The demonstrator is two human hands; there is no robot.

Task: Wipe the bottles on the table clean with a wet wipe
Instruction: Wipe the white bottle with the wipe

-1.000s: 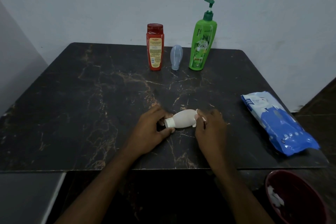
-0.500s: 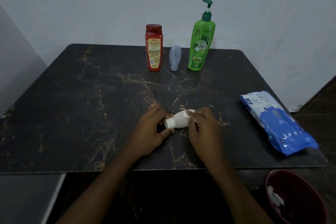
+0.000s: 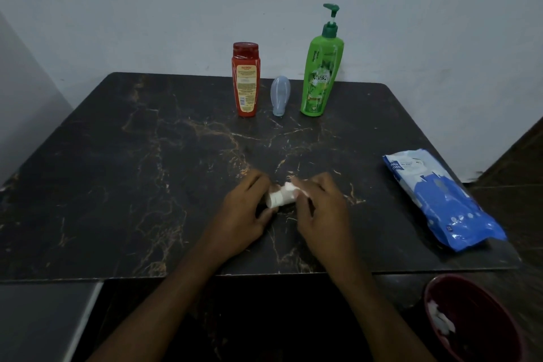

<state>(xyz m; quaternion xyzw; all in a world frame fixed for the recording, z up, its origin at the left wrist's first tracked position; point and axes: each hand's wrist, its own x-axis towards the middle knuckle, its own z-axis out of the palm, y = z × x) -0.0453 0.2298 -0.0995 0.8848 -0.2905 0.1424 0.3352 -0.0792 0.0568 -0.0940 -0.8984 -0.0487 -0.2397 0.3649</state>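
A small white bottle (image 3: 278, 196) lies on its side near the front middle of the dark marble table (image 3: 117, 185). My left hand (image 3: 245, 209) grips its capped end. My right hand (image 3: 318, 206) covers the bottle's body and holds a white wet wipe (image 3: 302, 191) against it; most of the wipe is hidden under the fingers. At the back of the table stand a red bottle (image 3: 246, 79), a small grey-blue bottle (image 3: 280, 95) and a tall green pump bottle (image 3: 321, 73).
A blue and white wet-wipe pack (image 3: 437, 200) lies at the table's right edge. A dark red bin (image 3: 476, 320) with used wipes sits on the floor at the lower right. White walls stand behind and to the left.
My right hand has slid leftwards along the white bottle from its base towards the cap, covering most of its body. My left hand has kept its grip on the cap end.
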